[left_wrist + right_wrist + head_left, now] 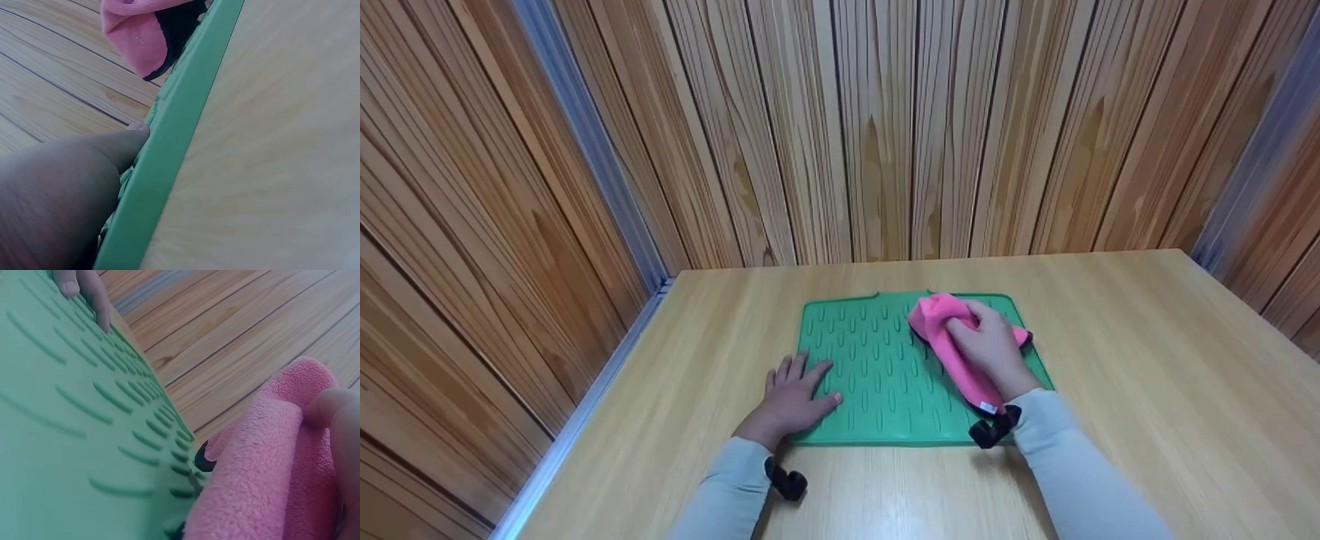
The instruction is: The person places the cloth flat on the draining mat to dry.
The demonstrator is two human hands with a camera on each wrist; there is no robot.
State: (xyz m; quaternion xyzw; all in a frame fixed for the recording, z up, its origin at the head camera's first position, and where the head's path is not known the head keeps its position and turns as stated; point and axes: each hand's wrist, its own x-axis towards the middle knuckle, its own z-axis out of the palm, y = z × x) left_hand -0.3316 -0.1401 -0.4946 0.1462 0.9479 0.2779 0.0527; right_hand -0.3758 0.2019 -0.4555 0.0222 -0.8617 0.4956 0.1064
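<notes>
A green mat [877, 375] with rows of raised oval ridges lies flat on the table. My left hand [791, 401] rests with spread fingers on its left front edge; in the left wrist view the thumb [84, 163] lies along the mat's rim. Over the mat's right side, my right hand [990, 345] grips a bunched pink cloth [952, 352] with dark edging and a small white tag. In the right wrist view the fluffy cloth [253, 472] hangs in folds beneath the thumb [332, 408], close over the ridges.
The light wood table [1147, 360] extends around the mat on all sides. Wood-plank walls [877, 135] rise behind and to the left, with metal strips at the corners. A black wrist mount [786, 480] sits on the left sleeve, another [994, 427] on the right.
</notes>
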